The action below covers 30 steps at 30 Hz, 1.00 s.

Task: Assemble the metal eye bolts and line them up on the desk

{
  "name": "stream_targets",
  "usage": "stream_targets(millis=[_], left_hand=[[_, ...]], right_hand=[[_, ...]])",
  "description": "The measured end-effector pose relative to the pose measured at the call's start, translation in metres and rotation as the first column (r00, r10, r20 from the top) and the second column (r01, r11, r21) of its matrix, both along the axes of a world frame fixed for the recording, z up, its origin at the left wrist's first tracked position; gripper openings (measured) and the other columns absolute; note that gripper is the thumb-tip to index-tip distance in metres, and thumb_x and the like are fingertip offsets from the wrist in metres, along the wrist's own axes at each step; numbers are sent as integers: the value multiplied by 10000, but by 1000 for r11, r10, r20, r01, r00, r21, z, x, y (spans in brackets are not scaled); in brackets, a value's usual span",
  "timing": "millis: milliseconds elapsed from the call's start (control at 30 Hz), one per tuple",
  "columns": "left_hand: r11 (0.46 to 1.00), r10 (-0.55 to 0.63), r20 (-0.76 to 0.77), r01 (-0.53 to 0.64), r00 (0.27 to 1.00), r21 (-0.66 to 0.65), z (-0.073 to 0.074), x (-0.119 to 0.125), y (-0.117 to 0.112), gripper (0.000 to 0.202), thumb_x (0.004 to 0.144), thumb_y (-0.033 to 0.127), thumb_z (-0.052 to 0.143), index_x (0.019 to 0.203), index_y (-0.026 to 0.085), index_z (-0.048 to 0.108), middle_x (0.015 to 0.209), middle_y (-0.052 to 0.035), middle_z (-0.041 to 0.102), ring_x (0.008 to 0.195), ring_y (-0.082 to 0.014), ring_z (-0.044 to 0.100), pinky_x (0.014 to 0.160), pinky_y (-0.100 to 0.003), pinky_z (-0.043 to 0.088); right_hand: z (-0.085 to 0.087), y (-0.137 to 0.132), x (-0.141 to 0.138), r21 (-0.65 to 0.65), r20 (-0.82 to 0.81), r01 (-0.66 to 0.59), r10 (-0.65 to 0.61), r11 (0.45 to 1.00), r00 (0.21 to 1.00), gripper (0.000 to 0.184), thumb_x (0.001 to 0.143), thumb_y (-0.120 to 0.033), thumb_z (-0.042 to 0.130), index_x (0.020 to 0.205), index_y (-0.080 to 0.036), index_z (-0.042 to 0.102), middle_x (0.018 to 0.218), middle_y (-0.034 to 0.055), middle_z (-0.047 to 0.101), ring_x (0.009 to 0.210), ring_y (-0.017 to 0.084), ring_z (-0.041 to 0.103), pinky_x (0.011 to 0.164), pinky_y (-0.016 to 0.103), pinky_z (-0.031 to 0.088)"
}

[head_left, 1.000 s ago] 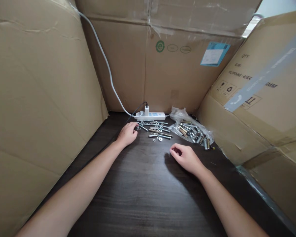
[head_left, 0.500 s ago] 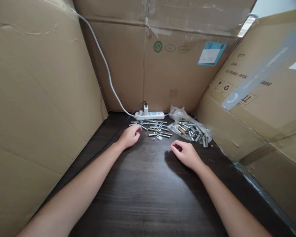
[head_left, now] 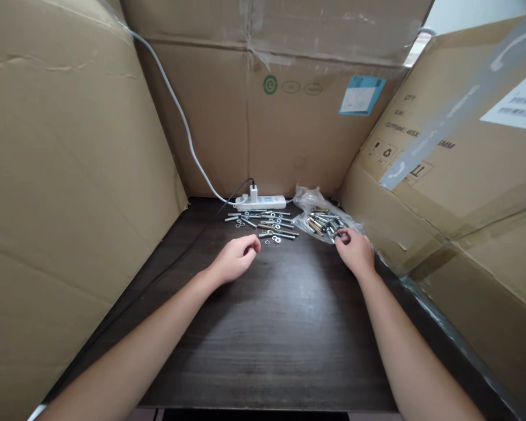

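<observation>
My left hand (head_left: 239, 257) is closed, its fingers curled over the table just nearer than the laid-out rods; whatever it may hold is hidden. Several thin metal rods (head_left: 283, 236), silver and brass-coloured, lie in rough rows, with small washers (head_left: 276, 240) among them. My right hand (head_left: 356, 250) is at the near right edge of a pile of metal sleeves and bolts (head_left: 319, 222). Its thumb and fingers are bent together at the pieces, and I cannot make out what is between them. The pile rests on a clear plastic bag (head_left: 309, 197).
A white power strip (head_left: 267, 202) with a plugged-in charger (head_left: 253, 193) lies behind the rods. A black cable (head_left: 175, 263) runs down the left side of the dark table (head_left: 272, 351). Cardboard walls (head_left: 201, 117) enclose the left, back and right.
My left hand has drawn back from the rods, towards me. My right hand has moved right and forward to the pile of metal pieces. The view has shifted slightly.
</observation>
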State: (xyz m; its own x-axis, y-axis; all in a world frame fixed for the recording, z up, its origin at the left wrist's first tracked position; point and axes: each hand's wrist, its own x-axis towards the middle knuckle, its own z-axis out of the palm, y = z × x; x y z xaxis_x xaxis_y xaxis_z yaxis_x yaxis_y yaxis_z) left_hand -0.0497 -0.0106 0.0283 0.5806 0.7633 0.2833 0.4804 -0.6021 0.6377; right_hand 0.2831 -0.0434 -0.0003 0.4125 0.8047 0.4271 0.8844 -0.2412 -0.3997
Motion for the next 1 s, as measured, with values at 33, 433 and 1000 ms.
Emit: stream_targets(millis=[33, 433, 1000], left_hand=[[1000, -9, 5, 10, 1000, -17, 0, -1, -5, 132, 797, 141, 396, 768, 177, 519, 685, 28, 533, 622, -112, 470, 591, -225, 359], [1000, 23, -63, -23, 998, -6, -8, -13, -8, 128, 815, 152, 412, 773, 183, 529, 638, 46, 510, 564, -93, 446, 565, -221, 327], [997, -64, -156, 69, 986, 24, -1, -10, -13, 225, 901, 265, 356, 837, 207, 564, 797, 12, 614, 738, -139, 548, 686, -241, 396]], right_hand=[[1, -1, 4, -3, 2, 21, -21, 1000, 1000, 254, 733, -276, 508, 931, -207, 651, 783, 46, 651, 803, 231, 537, 701, 316, 372], [0, -7, 46, -305, -70, 182, -213, 935, 975, 245, 708, -365, 554, 873, -187, 589, 808, 78, 663, 729, 211, 602, 619, 276, 393], [5, -3, 27, -414, 52, 289, -295, 863, 954, 374, 639, -575, 572, 741, -243, 710, 781, 132, 679, 709, 297, 634, 583, 380, 441]])
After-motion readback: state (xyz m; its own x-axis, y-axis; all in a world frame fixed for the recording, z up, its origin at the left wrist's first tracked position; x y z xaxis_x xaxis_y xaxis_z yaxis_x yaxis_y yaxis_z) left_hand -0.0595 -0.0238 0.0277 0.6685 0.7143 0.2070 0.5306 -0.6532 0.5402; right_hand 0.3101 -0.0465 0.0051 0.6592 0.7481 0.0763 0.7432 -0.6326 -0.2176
